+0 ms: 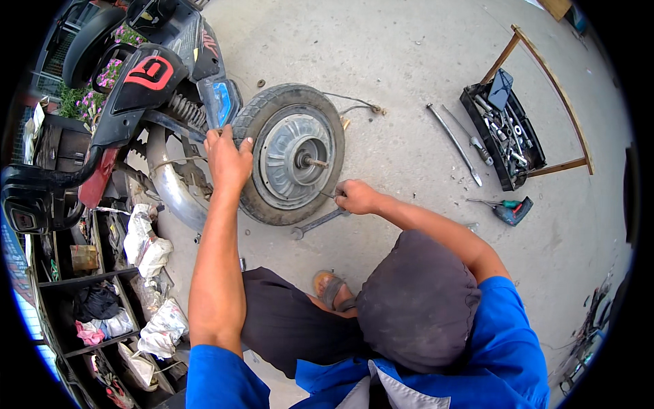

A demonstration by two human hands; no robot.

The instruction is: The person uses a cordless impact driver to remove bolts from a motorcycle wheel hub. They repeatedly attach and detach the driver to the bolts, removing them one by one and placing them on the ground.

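Grey ribbed metal forms the face of the wheel (281,170), which is positioned on the concrete floor (402,61) close beside the scooter (139,88). Left arm: extended forward, nearly straight. Left hand (230,158): set at the left edge of the tyre (255,206), fingers partly extended, thumb parted from them and laid against the rubber; whether they clamp it cannot be told. Right arm: bent at the elbow, forearm angled inward. Right hand (357,198): at the tyre's lower right edge, fingers curled closed around a slim dark tool (328,195) directed toward the wheel; tool type cannot be told. Clearances: leftward, scooter bodywork and a curved silver part (174,184) stand near the left hand. A wrench (320,222) lies just below the right hand. Rightward, open floor extends to a long metal bar (455,146), with the tool tray (486,150) beyond.
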